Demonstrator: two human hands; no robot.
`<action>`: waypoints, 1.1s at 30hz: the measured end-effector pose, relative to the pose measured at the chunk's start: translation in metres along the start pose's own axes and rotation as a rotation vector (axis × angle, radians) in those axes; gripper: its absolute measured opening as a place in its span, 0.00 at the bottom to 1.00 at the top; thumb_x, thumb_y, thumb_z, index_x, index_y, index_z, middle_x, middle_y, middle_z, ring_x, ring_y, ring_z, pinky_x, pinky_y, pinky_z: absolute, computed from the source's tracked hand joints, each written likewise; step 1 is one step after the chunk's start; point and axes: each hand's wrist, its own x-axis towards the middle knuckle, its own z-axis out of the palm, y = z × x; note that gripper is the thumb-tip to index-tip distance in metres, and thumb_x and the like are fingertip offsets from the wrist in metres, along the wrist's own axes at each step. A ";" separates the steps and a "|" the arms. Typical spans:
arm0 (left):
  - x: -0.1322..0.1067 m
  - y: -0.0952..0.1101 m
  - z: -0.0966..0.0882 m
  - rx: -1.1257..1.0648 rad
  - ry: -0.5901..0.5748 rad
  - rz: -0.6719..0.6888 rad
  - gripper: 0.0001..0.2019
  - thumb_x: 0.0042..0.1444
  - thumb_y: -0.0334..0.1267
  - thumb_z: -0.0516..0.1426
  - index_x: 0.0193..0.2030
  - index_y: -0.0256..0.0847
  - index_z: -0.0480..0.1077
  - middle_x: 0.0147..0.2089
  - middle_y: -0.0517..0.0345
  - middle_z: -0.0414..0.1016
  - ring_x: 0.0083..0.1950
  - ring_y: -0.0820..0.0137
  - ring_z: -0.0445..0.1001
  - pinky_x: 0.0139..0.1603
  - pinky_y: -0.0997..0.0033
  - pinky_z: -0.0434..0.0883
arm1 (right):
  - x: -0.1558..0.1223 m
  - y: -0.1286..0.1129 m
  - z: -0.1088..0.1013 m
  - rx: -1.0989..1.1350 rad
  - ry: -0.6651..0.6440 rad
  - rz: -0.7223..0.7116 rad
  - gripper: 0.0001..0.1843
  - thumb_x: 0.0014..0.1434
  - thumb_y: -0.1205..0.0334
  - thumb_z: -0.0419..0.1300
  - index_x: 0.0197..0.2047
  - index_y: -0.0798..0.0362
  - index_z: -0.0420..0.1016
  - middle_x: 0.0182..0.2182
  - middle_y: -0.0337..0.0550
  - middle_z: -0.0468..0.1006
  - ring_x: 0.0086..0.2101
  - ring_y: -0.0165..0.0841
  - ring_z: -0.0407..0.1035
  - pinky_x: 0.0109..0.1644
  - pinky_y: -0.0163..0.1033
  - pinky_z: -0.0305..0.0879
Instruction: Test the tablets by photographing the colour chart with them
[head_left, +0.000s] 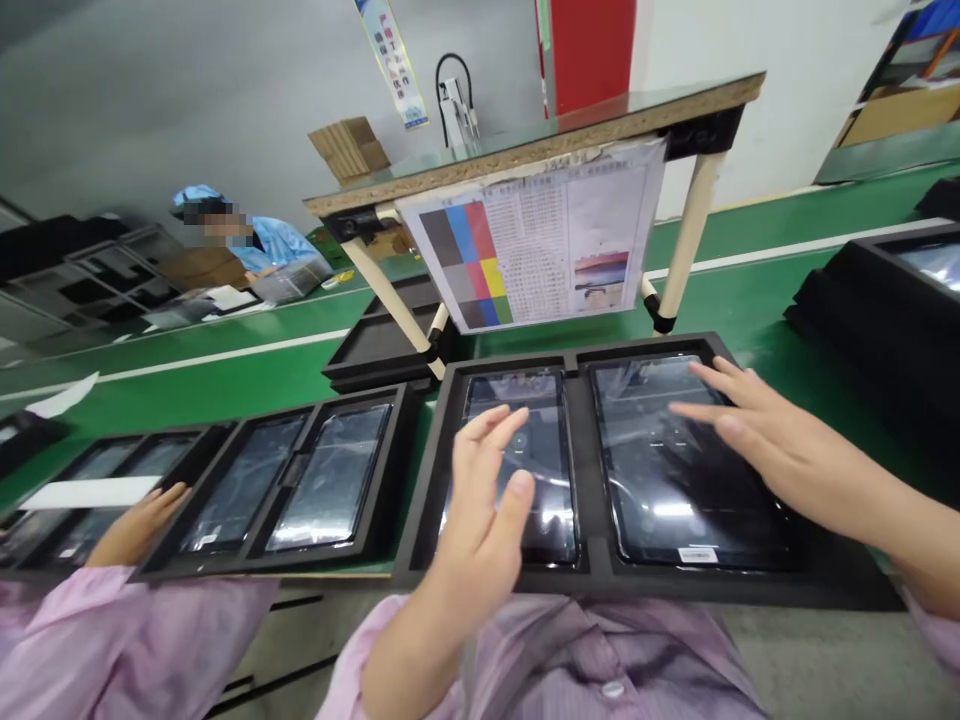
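Observation:
A black foam tray lies in front of me with two dark glossy tablet-like screens side by side in it. Over the left screen hovers my left hand, thumb and fingers apart, nothing held. My right hand reaches in from the right with spread fingers above the upper right part of the right screen. I cannot tell whether its fingertips touch the glass. A small white label sits at the lower edge of the right screen.
Left of my tray, another foam tray holds two screens; a co-worker's hand is beside it. A raised shelf with a hanging printed sheet stands behind. Stacked black trays are at right. Across the green bench sits a person in blue.

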 end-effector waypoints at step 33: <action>0.021 -0.018 -0.028 0.848 -0.340 0.268 0.18 0.66 0.33 0.49 0.52 0.45 0.79 0.45 0.47 0.69 0.48 0.56 0.65 0.50 0.50 0.72 | -0.041 0.009 0.007 -0.518 0.369 -0.301 0.26 0.72 0.57 0.45 0.37 0.50 0.85 0.41 0.54 0.74 0.42 0.45 0.71 0.38 0.49 0.61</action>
